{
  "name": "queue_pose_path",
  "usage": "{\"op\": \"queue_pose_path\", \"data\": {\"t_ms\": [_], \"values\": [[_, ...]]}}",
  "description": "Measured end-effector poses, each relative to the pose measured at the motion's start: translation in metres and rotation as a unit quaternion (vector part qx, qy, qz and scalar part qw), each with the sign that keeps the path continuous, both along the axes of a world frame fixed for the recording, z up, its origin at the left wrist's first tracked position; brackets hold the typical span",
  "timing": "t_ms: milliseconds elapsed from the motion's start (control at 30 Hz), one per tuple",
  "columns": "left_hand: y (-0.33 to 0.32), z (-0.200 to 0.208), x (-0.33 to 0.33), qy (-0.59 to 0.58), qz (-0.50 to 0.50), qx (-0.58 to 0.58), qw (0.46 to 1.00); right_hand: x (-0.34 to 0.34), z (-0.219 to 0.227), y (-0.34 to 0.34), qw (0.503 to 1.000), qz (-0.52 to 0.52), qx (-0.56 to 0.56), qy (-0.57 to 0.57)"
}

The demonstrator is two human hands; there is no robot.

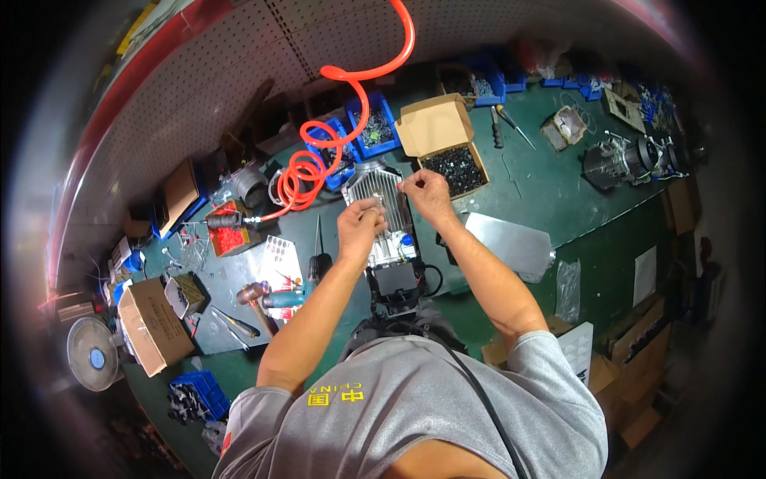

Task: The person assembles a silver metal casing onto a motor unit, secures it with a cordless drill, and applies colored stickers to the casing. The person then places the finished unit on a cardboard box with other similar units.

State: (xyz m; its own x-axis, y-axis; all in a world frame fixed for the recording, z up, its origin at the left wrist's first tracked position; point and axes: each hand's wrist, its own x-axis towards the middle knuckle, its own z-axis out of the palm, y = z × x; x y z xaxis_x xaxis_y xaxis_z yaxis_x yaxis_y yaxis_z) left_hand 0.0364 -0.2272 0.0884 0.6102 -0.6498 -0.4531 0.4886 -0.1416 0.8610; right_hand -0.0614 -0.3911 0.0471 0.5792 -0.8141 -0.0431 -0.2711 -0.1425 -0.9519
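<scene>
A silver finned metal housing [371,188] lies on the green bench in front of me, with a black boxy part [395,278] at its near end. My left hand [361,229] hovers over the housing's left side, its fingers curled together. At the right edge of the fins is my right hand [429,195], thumb and forefinger pinched. Whatever either pinch holds is too small to make out. Just beyond the right hand stands an open cardboard box [437,128] filled with small black parts [455,169].
A red coiled air hose [307,172] hangs at the left, near blue bins [373,128] of small parts. A teal power drill [283,298], a hammer [254,293] and screwdrivers [231,322] lie left. To the right are a flat metal plate [507,243] and a black mechanical assembly [618,164].
</scene>
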Motion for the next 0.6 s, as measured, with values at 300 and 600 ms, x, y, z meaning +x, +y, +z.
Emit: {"op": "queue_pose_path", "data": {"t_ms": [300,600], "values": [[0.035,0.017,0.003,-0.226,-0.110,-0.002,0.968,-0.023,0.068,0.025,0.841,-0.028,0.503,-0.197],[0.034,0.053,-0.015,-0.464,-0.145,0.039,0.873,-0.029,0.082,0.081,0.814,0.074,0.536,-0.212]]}}
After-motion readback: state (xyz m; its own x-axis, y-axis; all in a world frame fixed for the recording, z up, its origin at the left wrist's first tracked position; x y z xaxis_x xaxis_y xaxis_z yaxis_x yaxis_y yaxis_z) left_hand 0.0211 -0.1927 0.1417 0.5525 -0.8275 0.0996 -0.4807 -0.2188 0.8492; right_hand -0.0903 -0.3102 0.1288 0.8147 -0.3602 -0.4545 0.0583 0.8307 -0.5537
